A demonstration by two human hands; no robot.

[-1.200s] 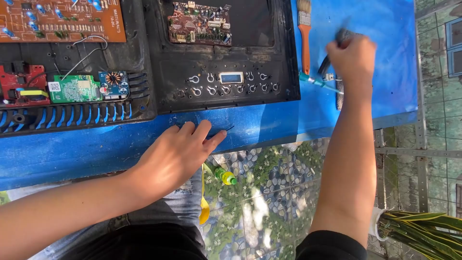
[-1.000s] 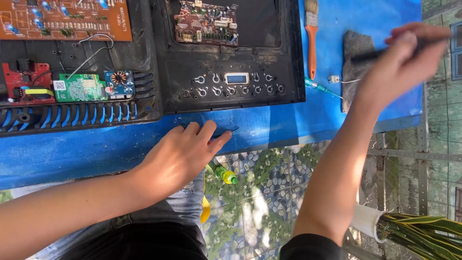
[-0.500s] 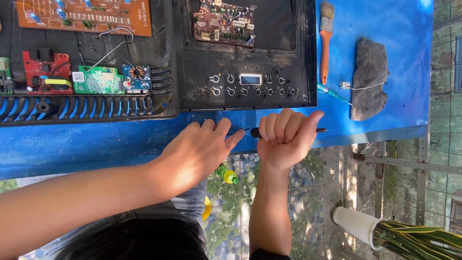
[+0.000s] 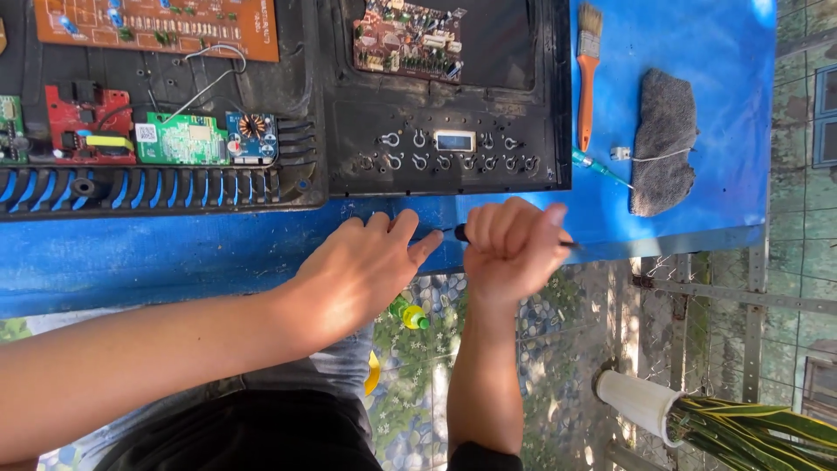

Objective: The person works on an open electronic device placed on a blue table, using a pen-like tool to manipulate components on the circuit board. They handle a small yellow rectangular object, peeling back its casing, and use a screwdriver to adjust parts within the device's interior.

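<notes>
The right hand [image 4: 514,249] is closed in a fist around a slim dark-handled tool, probably a screwdriver [image 4: 459,233]. Its black butt pokes out on the thumb side and a thin tip shows past the little finger, so the tool lies level along the near edge of the blue table [image 4: 174,253]. The left hand [image 4: 362,270] lies flat on that same edge, fingers together and pointing toward the fist, its fingertips just beside the tool's butt; it holds nothing.

Beyond both hands, touching neither, sits the black plastic back panel [image 4: 436,153] with its row of small hooks and slots, a brown circuit board [image 4: 405,39] above them. To the left are a green board [image 4: 179,139], a red board [image 4: 83,122] and a long orange board [image 4: 157,22].

Judging from the grip, the tool has just been taken up and is not yet applied. The next move seems to need a regrip so the tip can reach the panel's fastenings.

Toward the far right corner lie an orange-handled brush [image 4: 588,74] and a grey cloth [image 4: 664,139].
</notes>
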